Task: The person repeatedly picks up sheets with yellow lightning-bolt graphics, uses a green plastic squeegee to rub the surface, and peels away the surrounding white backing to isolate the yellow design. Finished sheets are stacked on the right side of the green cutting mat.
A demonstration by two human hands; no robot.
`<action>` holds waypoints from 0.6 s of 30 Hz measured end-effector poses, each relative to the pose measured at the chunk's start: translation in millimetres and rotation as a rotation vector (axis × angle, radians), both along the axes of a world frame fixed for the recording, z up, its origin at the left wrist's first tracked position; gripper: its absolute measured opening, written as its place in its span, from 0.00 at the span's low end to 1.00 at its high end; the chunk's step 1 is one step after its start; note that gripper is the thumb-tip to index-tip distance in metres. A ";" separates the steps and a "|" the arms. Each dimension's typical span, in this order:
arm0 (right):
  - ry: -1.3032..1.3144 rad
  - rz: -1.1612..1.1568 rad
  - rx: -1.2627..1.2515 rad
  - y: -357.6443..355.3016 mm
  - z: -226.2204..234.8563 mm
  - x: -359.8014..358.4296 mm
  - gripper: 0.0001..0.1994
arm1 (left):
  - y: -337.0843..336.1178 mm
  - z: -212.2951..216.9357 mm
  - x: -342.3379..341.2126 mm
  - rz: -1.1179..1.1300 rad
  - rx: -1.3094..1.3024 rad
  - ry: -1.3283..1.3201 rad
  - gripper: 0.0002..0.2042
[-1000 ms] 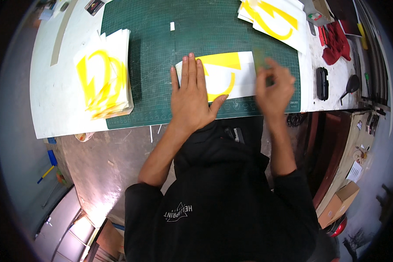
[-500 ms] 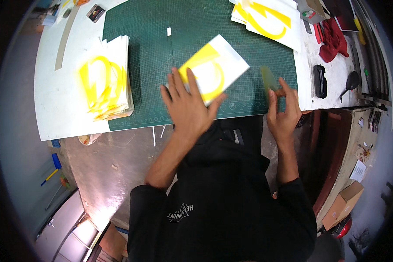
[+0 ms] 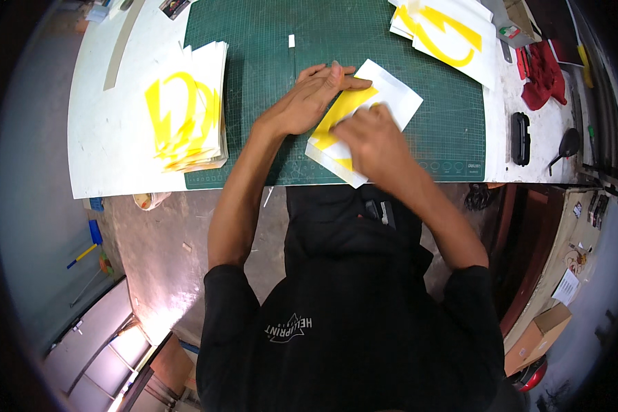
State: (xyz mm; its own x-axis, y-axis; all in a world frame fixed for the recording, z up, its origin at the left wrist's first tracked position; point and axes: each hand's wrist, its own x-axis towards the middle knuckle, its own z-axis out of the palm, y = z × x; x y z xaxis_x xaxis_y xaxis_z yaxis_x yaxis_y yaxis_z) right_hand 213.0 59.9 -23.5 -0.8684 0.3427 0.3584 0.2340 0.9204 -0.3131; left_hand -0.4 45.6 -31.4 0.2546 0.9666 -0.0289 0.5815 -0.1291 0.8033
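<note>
A white sheet with a yellow printed design (image 3: 399,95) lies slanted on the green cutting mat (image 3: 453,120), its lower corner close to the mat's front edge. My left hand (image 3: 307,103) rests along the sheet's upper left edge, fingers stretched out. Over the sheet's lower middle is my right hand (image 3: 372,141), curled and smeared by motion. Half a second ago it held a flat, translucent yellow-green scraper; the fingers now hide it. To the left stands a stack of similar yellow-and-white sheets (image 3: 189,113), overlapping the mat's edge.
More yellow-printed sheets (image 3: 453,34) lie at the far right. Beyond the mat's right side are a black case (image 3: 520,139), a round black object with a handle (image 3: 568,143) and a red cloth (image 3: 548,79). A small white piece (image 3: 292,41) lies on the mat.
My right hand has swung left from beside the sheet onto it. My left hand has shifted up and turned, fingers now pointing right. The view has shifted slightly.
</note>
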 end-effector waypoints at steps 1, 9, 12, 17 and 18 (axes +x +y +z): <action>0.001 0.100 -0.043 -15.2 5.4 5.3 0.08 | -1.1 -3.8 1.4 -0.002 0.041 0.019 0.44; -0.018 -0.056 -0.041 -42.1 10.8 71.6 0.12 | -7.6 -10.7 8.8 0.015 0.138 0.104 0.25; -0.039 -0.009 -0.115 -77.5 20.5 91.5 0.13 | -15.6 -6.2 11.3 -0.049 0.261 0.216 0.25; 0.044 -0.145 -0.095 -77.7 16.4 107.7 0.13 | -40.4 5.8 24.7 0.171 0.424 0.550 0.25; 0.053 -0.154 -0.055 -77.1 12.1 103.3 0.13 | -41.4 5.9 27.1 0.188 0.422 0.545 0.25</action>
